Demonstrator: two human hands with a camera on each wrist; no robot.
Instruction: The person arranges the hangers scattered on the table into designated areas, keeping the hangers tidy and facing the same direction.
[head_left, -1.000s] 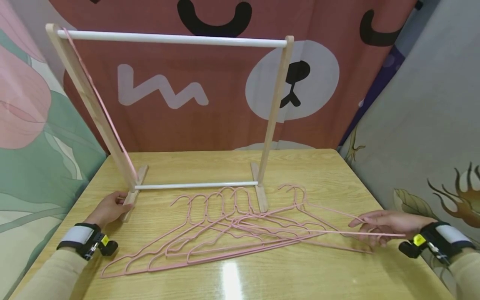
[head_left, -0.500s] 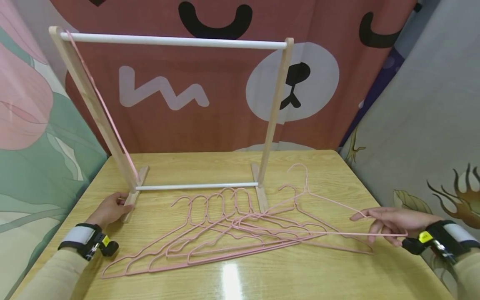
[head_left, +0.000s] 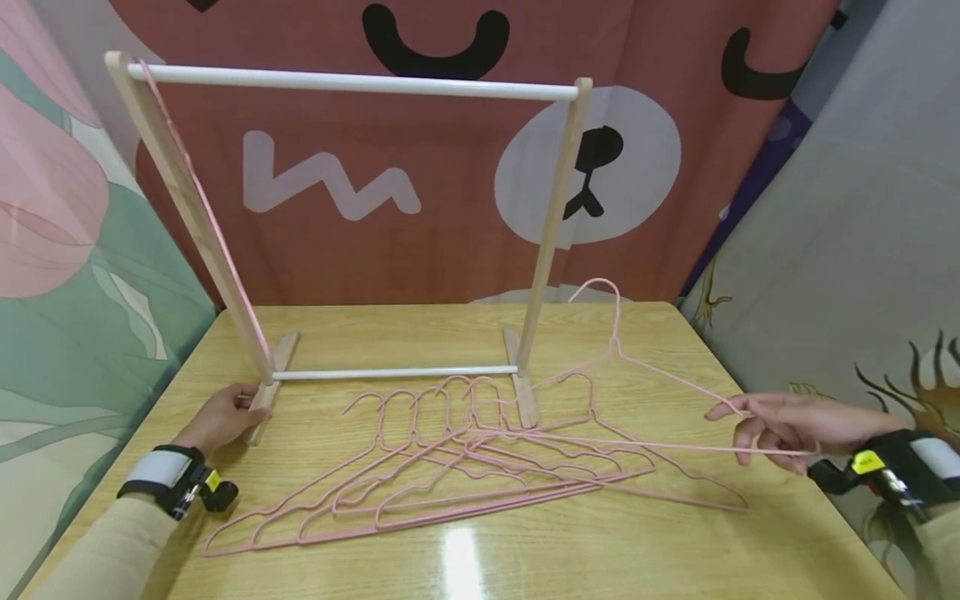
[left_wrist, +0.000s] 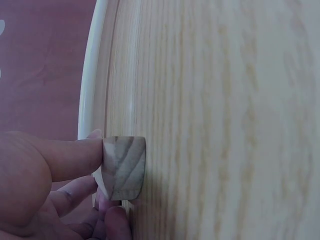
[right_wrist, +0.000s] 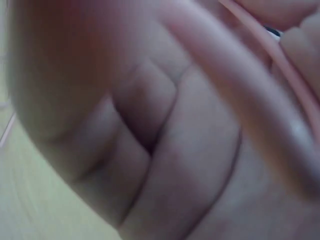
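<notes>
At the left, my left hand (head_left: pixel 221 417) grips the near end of the wooden foot of a small clothes rack (head_left: pixel 360 82). In the left wrist view the thumb lies on one side of that foot (left_wrist: pixel 125 167), the fingers on the other. My right hand (head_left: pixel 795 425) holds a pink hanger (head_left: pixel 618 312) by its right end, its hook pointing up to the left. The held hanger overlaps several pink hangers (head_left: pixel 337 536) fanned out on the table. Close up in the right wrist view, blurred pink wire (right_wrist: pixel 240 95) crosses the palm.
Another pink hanger (head_left: pixel 202 196) hangs from the rack's white top rod at its left end. The rack's right foot (head_left: pixel 522 400) stands just behind the lying hangers. Printed curtains (head_left: pixel 330 258) enclose the wooden table (head_left: pixel 600 558) at back and sides.
The right hand has risen slightly and moved right, lifting its hanger; the hook has swung up, away from the lying hangers. The left hand stays on the rack's foot.
</notes>
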